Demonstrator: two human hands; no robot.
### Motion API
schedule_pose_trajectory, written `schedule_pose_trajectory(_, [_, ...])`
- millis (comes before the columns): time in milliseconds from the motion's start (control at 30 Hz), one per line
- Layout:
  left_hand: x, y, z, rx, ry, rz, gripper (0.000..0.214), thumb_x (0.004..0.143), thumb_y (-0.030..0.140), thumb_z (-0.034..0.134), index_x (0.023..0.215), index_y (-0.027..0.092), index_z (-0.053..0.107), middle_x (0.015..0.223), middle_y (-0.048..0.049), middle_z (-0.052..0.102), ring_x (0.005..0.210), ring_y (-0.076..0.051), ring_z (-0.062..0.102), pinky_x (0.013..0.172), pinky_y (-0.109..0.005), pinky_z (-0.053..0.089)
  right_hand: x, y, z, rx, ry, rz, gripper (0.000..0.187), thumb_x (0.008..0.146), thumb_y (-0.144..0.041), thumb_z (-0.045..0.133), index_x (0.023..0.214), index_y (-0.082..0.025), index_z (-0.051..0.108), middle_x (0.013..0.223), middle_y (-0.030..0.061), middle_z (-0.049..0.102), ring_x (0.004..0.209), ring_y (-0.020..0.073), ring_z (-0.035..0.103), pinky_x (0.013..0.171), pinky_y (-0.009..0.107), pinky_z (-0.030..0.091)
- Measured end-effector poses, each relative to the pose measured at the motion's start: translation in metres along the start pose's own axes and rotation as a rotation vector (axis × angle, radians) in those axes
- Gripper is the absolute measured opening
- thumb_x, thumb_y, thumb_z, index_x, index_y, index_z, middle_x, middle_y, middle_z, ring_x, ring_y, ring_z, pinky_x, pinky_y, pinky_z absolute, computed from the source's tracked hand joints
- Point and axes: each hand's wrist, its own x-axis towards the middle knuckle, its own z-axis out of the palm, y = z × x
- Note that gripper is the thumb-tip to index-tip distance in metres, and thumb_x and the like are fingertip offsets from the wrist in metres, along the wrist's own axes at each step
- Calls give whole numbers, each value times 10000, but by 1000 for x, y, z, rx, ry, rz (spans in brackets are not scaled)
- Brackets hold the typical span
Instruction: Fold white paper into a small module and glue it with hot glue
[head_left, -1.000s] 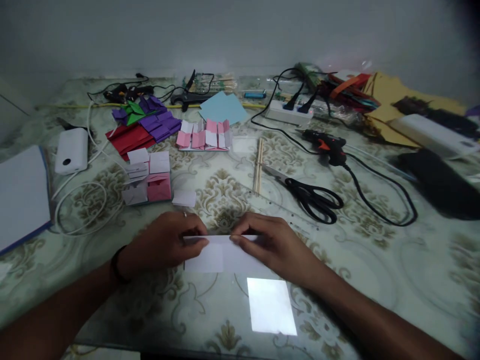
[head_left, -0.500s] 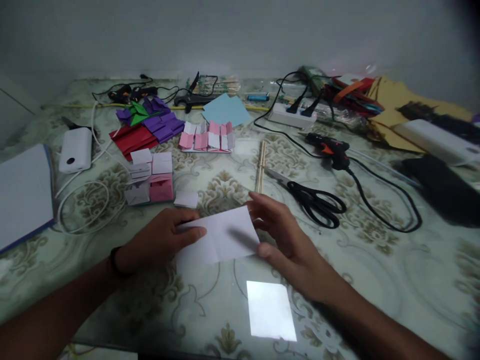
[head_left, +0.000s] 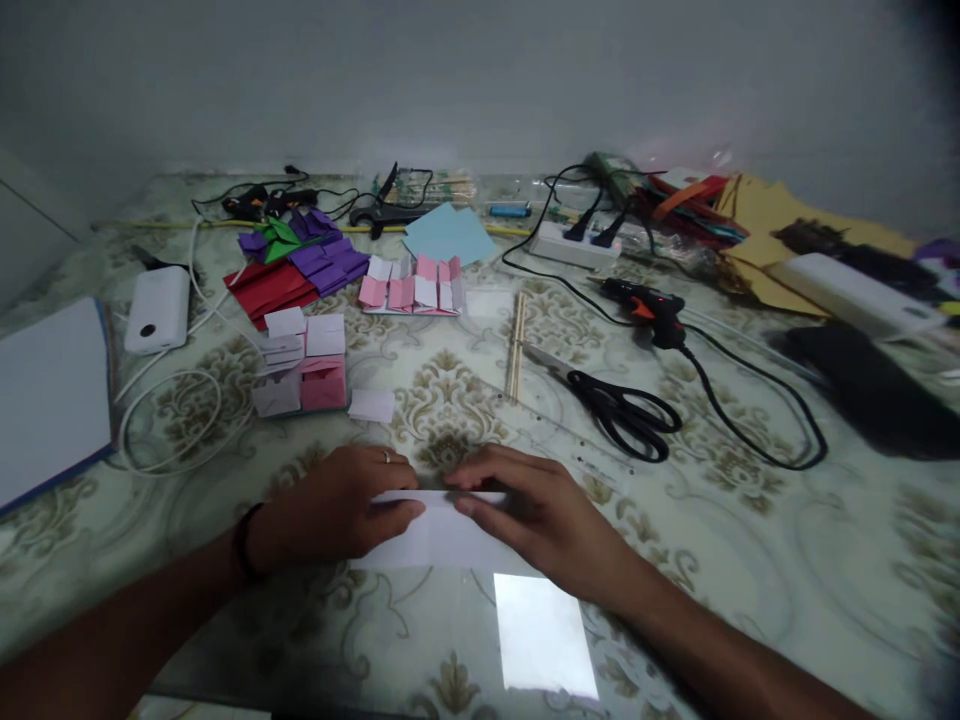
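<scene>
A sheet of white paper [head_left: 442, 535] lies low over the table in front of me, its far edge turned up in a narrow fold. My left hand [head_left: 352, 505], with a ring and a dark wristband, pinches the left part of that edge between thumb and fingers. On the right part, my right hand [head_left: 525, 510] grips the same edge, thumb on the near side and fingers behind. Beyond the hands lie a small folded white paper piece [head_left: 371, 405] and a block of pink and white folded papers [head_left: 322, 375].
Black-handled scissors [head_left: 622, 405], wooden sticks [head_left: 516, 350] and a clear ruler [head_left: 562, 430] lie right of centre. Farther right is a glue gun [head_left: 649, 310] with its cord. A white power bank [head_left: 157, 310] and a notebook [head_left: 52, 390] are at left. Coloured papers [head_left: 274, 285] lie behind.
My right hand has moved left and taken hold of the paper's far edge. The paper has turned level and lowered, and its far edge is now folded up. The view has shifted slightly.
</scene>
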Motion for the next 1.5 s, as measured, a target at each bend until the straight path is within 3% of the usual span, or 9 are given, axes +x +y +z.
schedule_pose_trajectory(200, [1,1,4,-78,28,13,140,968,166,557,881,191,664,819,3,682,738,-149,598,703,-285,412,2,0,6,-43,-16,37,147,998,-236,633,878,-203,710,826,29,708,764,160,658,682,271,507])
schedule_pose_trajectory(567, [1,5,6,-9,32,114,184,844,70,518,705,190,532,681,15,536,649,-141,480,619,-309,331,1,-1,5,-39,-48,34,99,940,-155,639,865,-205,678,813,21,678,755,156,646,664,252,490])
schedule_pose_trajectory(700, [-1,3,-1,-11,31,106,189,836,61,524,695,186,537,679,17,529,650,-134,477,622,-307,325,4,-4,-1,-1,-47,67,114,892,-115,629,835,-203,675,810,13,701,746,150,656,658,239,495])
schedule_pose_trajectory(867, [0,-6,-22,-163,17,60,240,951,124,493,732,175,577,736,7,590,687,-124,529,658,-273,383,8,-1,-19,4,15,147,93,890,-164,632,819,-189,688,787,13,714,715,146,653,609,223,474])
schedule_pose_trajectory(1100, [2,-15,-29,-180,249,-102,172,945,219,488,802,175,573,781,6,613,715,-134,558,681,-266,433,10,5,-24,-45,75,139,113,921,-209,633,839,-175,702,812,28,738,754,156,677,706,249,506])
schedule_pose_trajectory(1167, [2,-9,-22,-202,198,-70,137,939,270,574,1010,175,643,940,-18,676,802,-148,618,752,-276,485,8,2,-16,-50,44,101,116,924,-175,634,839,-176,713,825,28,744,778,154,690,736,252,510])
schedule_pose_trajectory(1233, [2,-3,-13,-176,58,-61,200,942,295,636,1104,189,684,1035,-36,704,845,-157,646,794,-286,494,6,-1,-7,-47,29,64,114,940,-167,645,854,-180,719,831,25,741,785,148,690,736,246,508])
schedule_pose_trajectory(1333, [1,4,-1,-99,31,-28,202,924,286,681,1107,219,733,1042,-39,730,945,-198,672,835,-305,474,2,-4,4,-23,23,31,95,956,-170,665,883,-186,723,841,22,733,787,144,685,713,239,504])
schedule_pose_trajectory(1500, [1,8,1,-123,-47,-65,183,970,204,571,881,170,728,860,-24,709,821,-166,633,779,-286,435,-1,-5,5,5,43,-15,80,976,-196,679,1026,-195,741,899,34,724,831,152,687,732,247,535])
